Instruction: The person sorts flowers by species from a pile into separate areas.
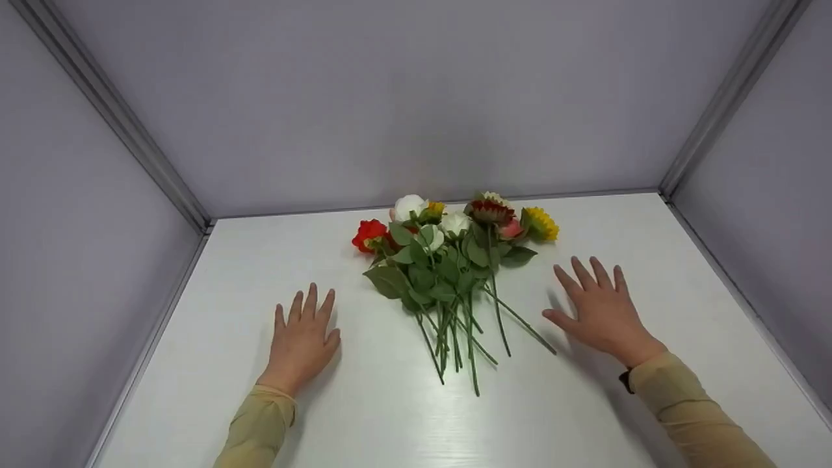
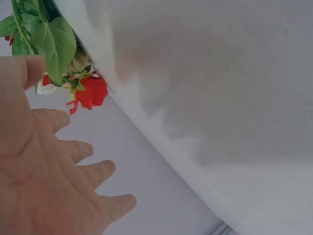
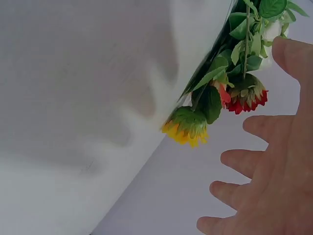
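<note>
A loose pile of flowers with green leaves (image 1: 422,276) and long stems lies mid-table, blooms toward the back wall. Among the blooms are a red flower (image 1: 370,235) at the left, white ones (image 1: 410,207), a dark red one (image 1: 492,212) and a yellow one (image 1: 541,224) at the right. My left hand (image 1: 300,348) is left of the pile, palm down with fingers spread, holding nothing. To the right of the stems, my right hand (image 1: 601,315) has its fingers spread too and holds nothing. Both wrist views show the palms apart from the blooms, with hand shadows on the tabletop.
The white table (image 1: 214,312) has pale walls at its back (image 1: 416,97) and both sides. Grey metal strips (image 1: 123,123) run along the wall corners. Several stems (image 1: 478,364) point toward the front of the table.
</note>
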A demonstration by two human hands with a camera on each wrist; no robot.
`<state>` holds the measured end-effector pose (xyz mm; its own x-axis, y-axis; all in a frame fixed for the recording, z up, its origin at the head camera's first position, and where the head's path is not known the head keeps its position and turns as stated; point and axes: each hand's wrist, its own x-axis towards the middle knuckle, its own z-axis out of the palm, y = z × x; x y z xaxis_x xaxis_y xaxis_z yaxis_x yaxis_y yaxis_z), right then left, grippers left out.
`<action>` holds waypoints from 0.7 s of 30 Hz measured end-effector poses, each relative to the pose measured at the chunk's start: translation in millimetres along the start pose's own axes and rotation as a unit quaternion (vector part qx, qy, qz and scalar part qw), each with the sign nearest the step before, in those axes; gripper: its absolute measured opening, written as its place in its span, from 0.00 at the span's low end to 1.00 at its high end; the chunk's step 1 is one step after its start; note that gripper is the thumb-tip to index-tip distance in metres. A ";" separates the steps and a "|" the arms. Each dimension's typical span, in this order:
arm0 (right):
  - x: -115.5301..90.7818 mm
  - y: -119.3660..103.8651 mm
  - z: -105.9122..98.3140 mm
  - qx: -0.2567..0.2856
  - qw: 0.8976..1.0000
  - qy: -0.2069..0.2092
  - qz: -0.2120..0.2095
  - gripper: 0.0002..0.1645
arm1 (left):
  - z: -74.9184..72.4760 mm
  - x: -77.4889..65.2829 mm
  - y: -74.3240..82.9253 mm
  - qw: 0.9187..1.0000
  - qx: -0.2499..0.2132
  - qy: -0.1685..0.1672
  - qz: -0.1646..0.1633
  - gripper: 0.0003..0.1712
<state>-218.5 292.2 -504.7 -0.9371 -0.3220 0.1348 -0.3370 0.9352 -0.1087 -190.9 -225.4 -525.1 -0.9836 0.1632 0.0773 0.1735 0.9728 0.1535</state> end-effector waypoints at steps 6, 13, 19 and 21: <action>35.2 -50.3 -1.0 -0.013 0.994 -0.012 -0.109 0.49 | 4.0 0.5 -2.7 1.000 0.009 -0.002 0.017 0.39; 93.2 -144.3 5.8 -0.059 0.968 -0.040 -0.241 0.47 | 0.7 0.8 -0.4 1.000 0.010 -0.009 0.011 0.40; 117.3 -183.0 31.1 -0.059 0.971 -0.077 -0.218 0.48 | -3.8 2.5 16.5 1.000 0.006 -0.022 0.020 0.41; 119.0 -187.8 40.2 -0.047 0.973 -0.099 -0.204 0.47 | -4.4 4.0 23.1 0.999 0.008 -0.022 0.028 0.41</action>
<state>-270.4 72.2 -507.8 -0.7299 -0.6821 -0.0450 -0.6830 0.7304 0.0068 -190.6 -203.0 -516.9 -0.9737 0.2241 0.0421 0.2278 0.9645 0.1338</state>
